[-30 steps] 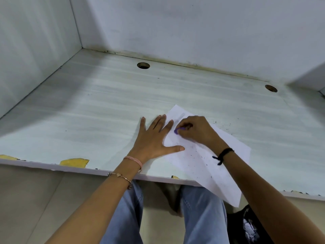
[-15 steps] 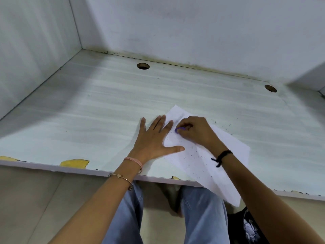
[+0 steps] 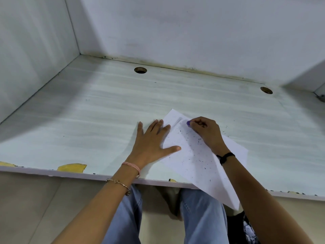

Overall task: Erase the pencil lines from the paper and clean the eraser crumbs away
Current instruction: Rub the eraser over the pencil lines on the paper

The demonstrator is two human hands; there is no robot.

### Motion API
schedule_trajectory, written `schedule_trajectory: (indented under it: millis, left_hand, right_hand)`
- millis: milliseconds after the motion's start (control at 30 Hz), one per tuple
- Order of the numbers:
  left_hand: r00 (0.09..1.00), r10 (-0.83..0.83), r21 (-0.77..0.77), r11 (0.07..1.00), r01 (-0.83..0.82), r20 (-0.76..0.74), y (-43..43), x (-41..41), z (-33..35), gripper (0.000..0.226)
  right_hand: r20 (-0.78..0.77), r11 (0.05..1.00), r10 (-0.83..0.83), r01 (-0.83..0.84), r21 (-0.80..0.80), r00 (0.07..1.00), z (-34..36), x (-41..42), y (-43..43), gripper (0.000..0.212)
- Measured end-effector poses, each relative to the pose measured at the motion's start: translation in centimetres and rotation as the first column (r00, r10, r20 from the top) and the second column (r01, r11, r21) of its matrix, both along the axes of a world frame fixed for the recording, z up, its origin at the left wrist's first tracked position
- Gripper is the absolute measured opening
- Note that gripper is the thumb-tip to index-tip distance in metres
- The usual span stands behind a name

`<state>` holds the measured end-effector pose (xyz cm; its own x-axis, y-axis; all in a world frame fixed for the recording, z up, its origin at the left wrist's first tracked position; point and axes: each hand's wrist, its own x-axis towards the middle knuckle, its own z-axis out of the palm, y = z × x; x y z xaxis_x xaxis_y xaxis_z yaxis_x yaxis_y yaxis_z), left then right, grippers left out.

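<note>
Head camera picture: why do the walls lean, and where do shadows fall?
Head view: the wide lens likely stretches the edges, so the walls lean; soft shadow covers the left side of the desk; no glare; the paper, crumbs, left hand and right hand look sharp.

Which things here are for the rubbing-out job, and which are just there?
For the job: paper, purple eraser pinched in the right hand, dark crumbs on the paper, left hand pressing the paper flat.

Just there: two round holes in the desk, yellow chipped patches on its front edge.
</note>
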<state>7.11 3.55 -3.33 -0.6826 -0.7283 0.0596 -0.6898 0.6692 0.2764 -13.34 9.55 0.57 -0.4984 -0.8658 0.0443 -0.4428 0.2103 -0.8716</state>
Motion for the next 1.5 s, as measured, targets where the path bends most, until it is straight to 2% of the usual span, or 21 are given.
schedule_trajectory:
  millis: [133, 200, 267, 300, 400, 533, 600, 733, 900, 1067, 1233, 1400, 1500]
  left_hand:
    - [0.995, -0.007, -0.135, 0.991, -0.006, -0.098, -0.5, -1.1, 0.1, 0.105]
    - [0.987, -0.028, -0.136, 0.991, 0.006, -0.156, -1.0, -1.9, 0.2, 0.105]
    - [0.986, -0.037, -0.108, 0.994, 0.02, -0.161, -1.3, -2.5, 0.1, 0.104]
    - [0.987, -0.035, -0.078, 0.997, 0.023, -0.159, -1.3, -2.7, -0.1, 0.105]
    - [0.996, -0.028, -0.011, 1.0, 0.027, -0.084, -1.3, -3.1, -0.7, 0.106]
    - [1.0, -0.022, -0.039, 0.999, 0.022, 0.004, -1.5, -3.2, -1.3, 0.104]
    - [1.0, -0.029, -0.028, 0.999, 0.03, 0.004, -1.5, -3.2, -1.2, 0.102]
    - [1.0, -0.031, -0.017, 0.999, 0.031, 0.003, -1.4, -3.2, -1.0, 0.097]
    - [0.999, -0.035, -0.043, 0.998, 0.036, 0.024, -1.6, -3.3, -1.2, 0.102]
    - [0.999, -0.032, -0.007, 0.999, 0.032, 0.0, -1.4, -3.2, -1.0, 0.097]
    - [0.999, -0.037, -0.041, 0.998, 0.037, 0.003, -1.6, -3.2, -1.4, 0.101]
    - [0.999, -0.036, -0.01, 0.999, 0.036, 0.009, -1.5, -3.2, -1.0, 0.097]
    - [0.999, -0.039, -0.026, 0.999, 0.04, 0.012, -1.5, -3.2, -1.2, 0.099]
  right_hand:
    - [-0.069, 0.998, 0.048, -0.046, 0.033, 0.996, -0.1, -0.1, -0.1, 0.007]
    - [-0.199, 0.995, 0.088, -0.076, 0.067, 0.976, -0.4, 0.2, -0.3, 0.005]
    - [-0.36, 0.988, 0.132, -0.094, 0.12, 0.924, -0.6, 0.4, -0.5, 0.006]
    - [-0.393, 0.987, 0.141, -0.097, 0.128, 0.909, -0.6, 0.4, -0.6, 0.006]
    - [-0.363, 0.988, 0.144, -0.115, 0.1, 0.921, 0.0, 0.6, -0.7, 0.006]
    - [-0.402, 0.968, 0.251, -0.218, 0.127, 0.88, 0.6, 2.2, -0.6, 0.011]
    - [-0.456, 0.965, 0.262, -0.215, 0.152, 0.851, 0.9, 1.7, -1.3, 0.01]
    - [-0.45, 0.986, 0.138, -0.08, 0.144, 0.882, 1.5, -0.1, -2.7, 0.009]
    - [-0.512, 0.938, 0.345, -0.267, 0.22, 0.787, 1.3, 2.5, -1.6, 0.009]
    - [-0.524, 0.975, 0.169, -0.064, 0.212, 0.835, 2.3, -0.4, -3.7, 0.009]
    - [-0.519, 0.922, 0.38, -0.267, 0.281, 0.765, 2.1, 2.5, -2.2, 0.008]
    - [-0.539, 0.968, 0.199, -0.076, 0.241, 0.819, 2.6, -0.4, -3.8, 0.009]
    - [-0.497, 0.95, 0.286, -0.173, 0.261, 0.819, 3.2, 0.6, -3.2, 0.006]
